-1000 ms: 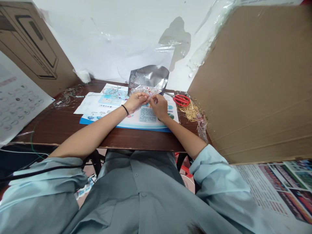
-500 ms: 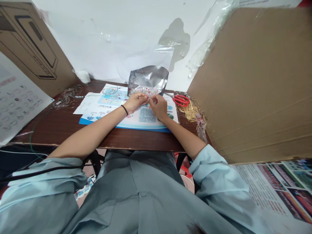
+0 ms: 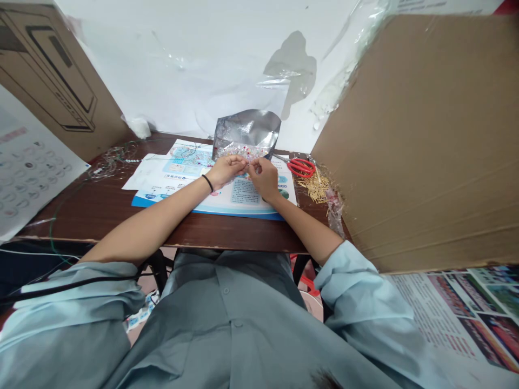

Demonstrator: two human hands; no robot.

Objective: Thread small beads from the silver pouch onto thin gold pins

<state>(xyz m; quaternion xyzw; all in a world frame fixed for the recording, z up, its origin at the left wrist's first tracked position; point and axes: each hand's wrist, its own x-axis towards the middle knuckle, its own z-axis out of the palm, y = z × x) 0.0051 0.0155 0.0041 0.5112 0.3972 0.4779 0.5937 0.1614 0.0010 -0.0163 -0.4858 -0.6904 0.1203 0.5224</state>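
My left hand (image 3: 227,170) and my right hand (image 3: 263,177) meet fingertip to fingertip over the printed sheets (image 3: 245,194). Both are closed in a pinch, and whatever sits between the fingertips is too small to make out. Just behind them an opened silver bag (image 3: 253,129) leans back, with many small clear and red beads (image 3: 243,151) at its mouth. A thin string (image 3: 162,158) with small white beads on it runs across the paper to the left of my left hand. A black band circles my left wrist.
Red-handled scissors (image 3: 300,167) lie at the right above a heap of thin golden sticks (image 3: 317,186). A crumpled clear plastic wrapper (image 3: 334,210) is nearby. Tangled clear line (image 3: 111,163) lies at the left. Cardboard panels (image 3: 438,135) flank the brown table (image 3: 227,232).
Almost nothing differs. Both hands stay pinched together in the same place, with only a slight shift at the fingertips.
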